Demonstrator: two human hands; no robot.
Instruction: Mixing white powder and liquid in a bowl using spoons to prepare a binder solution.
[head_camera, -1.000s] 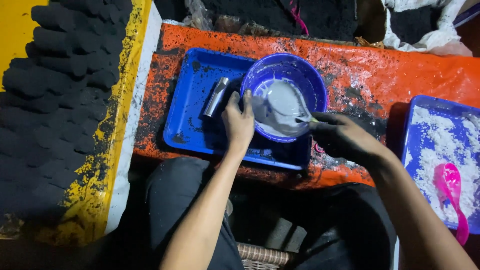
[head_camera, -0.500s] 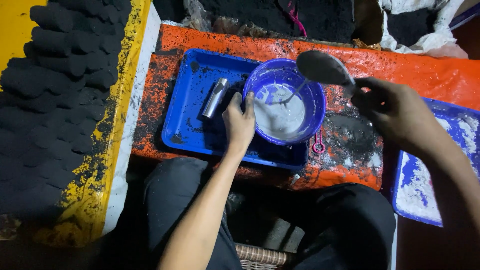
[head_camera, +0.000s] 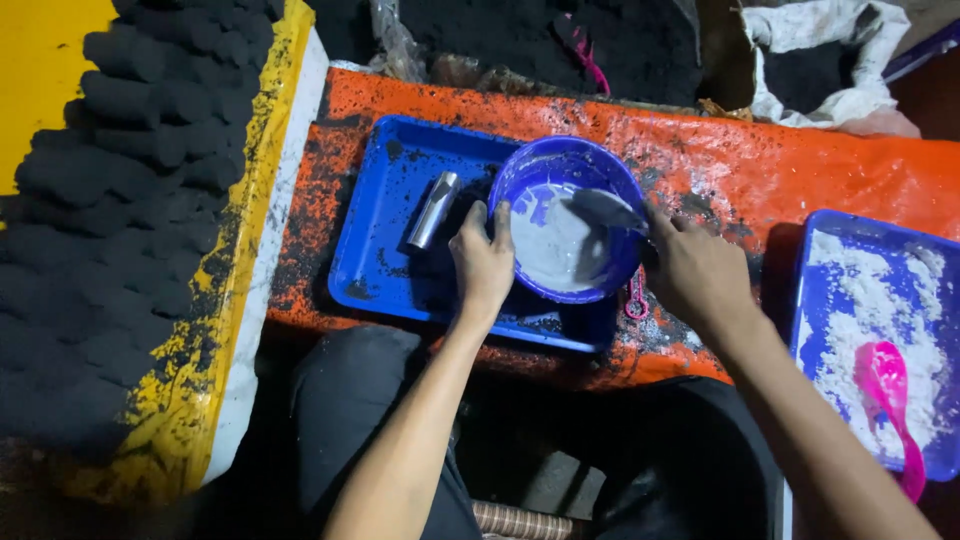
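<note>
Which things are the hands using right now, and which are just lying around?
In use:
left hand steadying the blue bowl
right hand holding a spoon in the bowl's grey powder

Lying about:
metal tube in the blue tray
pink scoop in white powder
black briquettes

A blue bowl (head_camera: 570, 215) of pale grey paste sits at the right end of a blue tray (head_camera: 385, 240) on an orange bench (head_camera: 800, 165). The left hand (head_camera: 483, 262) grips the bowl's near-left rim. The right hand (head_camera: 695, 270) holds a spoon (head_camera: 605, 210) dipped in the paste. A metal tube (head_camera: 433, 209) lies on the tray left of the bowl. At the bench's right edge, a second tray (head_camera: 815, 290) holds white powder and a pink scoop (head_camera: 888, 395).
</note>
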